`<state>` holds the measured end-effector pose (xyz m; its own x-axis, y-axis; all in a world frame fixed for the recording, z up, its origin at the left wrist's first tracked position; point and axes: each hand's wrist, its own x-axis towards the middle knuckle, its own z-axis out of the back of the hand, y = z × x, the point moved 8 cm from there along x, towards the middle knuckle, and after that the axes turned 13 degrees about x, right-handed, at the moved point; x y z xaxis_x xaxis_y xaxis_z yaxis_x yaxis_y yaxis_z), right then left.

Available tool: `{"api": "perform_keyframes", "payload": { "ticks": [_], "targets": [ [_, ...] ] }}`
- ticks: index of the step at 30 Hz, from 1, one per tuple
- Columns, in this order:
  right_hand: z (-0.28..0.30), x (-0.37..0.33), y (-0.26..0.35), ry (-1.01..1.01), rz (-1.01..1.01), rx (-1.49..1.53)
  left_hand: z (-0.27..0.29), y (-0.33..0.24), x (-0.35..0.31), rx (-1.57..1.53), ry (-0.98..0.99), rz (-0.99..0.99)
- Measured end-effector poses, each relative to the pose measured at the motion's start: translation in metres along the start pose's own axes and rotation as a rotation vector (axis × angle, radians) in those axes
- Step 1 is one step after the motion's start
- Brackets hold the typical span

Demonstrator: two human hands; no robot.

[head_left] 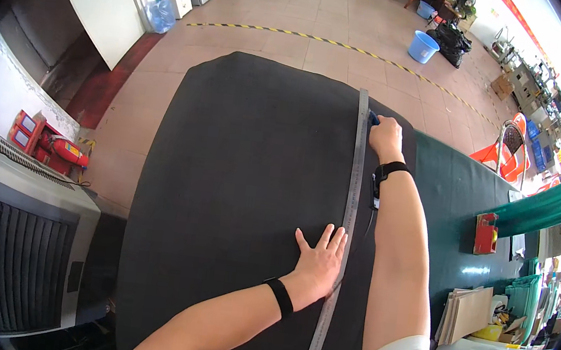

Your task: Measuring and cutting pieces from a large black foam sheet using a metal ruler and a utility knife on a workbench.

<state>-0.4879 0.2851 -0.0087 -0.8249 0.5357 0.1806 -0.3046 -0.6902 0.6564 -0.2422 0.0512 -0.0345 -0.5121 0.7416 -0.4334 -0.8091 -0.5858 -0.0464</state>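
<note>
A long metal ruler [356, 163] lies lengthwise over a wide black sheet [240, 163] that covers most of the table. My left hand [319, 262] is spread flat, fingers apart, on the sheet and the ruler's left edge. At the ruler's far end, my right hand [388, 137] is closed around a small blue tool [373, 118], just right of the ruler. The fist hides most of the tool, so its tip cannot be made out. A thin dark line runs along the ruler's right side, beneath my right forearm.
Right of the sheet, the green tabletop [458, 195] carries a red box [486, 233], a green roll [539, 210] and stacked boards [465, 313]. A grey air cooler [18, 228] and a fire extinguisher [65, 149] stand at left. Beyond the table are a blue bucket [423, 47] and orange chairs.
</note>
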Motion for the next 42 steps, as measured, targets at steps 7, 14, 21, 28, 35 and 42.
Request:
{"api": "perform_keyframes", "payload": {
  "ticks": [7, 14, 21, 28, 35, 42],
  "targets": [
    [0.005, -0.048, 0.005, -0.006, -0.037, 0.015, -0.004, 0.000, -0.001, 0.016, -0.077, 0.017],
    [0.024, -0.118, 0.007, 0.032, 0.000, -0.013, -0.001, 0.002, -0.004, 0.029, -0.099, 0.018],
    [0.053, -0.226, 0.008, 0.060, -0.042, 0.029, -0.010, 0.003, 0.002, 0.072, -0.136, 0.015],
    [0.093, -0.349, 0.008, 0.118, -0.172, 0.000, 0.002, -0.002, 0.001, 0.113, -0.098, -0.013],
    [0.130, -0.493, 0.014, 0.173, -0.326, 0.028, -0.003, -0.001, 0.006, 0.149, -0.042, 0.021],
    [0.176, -0.666, 0.022, 0.211, -0.385, -0.019, 0.005, -0.001, 0.009, 0.165, -0.028, 0.034]
  ]
}}
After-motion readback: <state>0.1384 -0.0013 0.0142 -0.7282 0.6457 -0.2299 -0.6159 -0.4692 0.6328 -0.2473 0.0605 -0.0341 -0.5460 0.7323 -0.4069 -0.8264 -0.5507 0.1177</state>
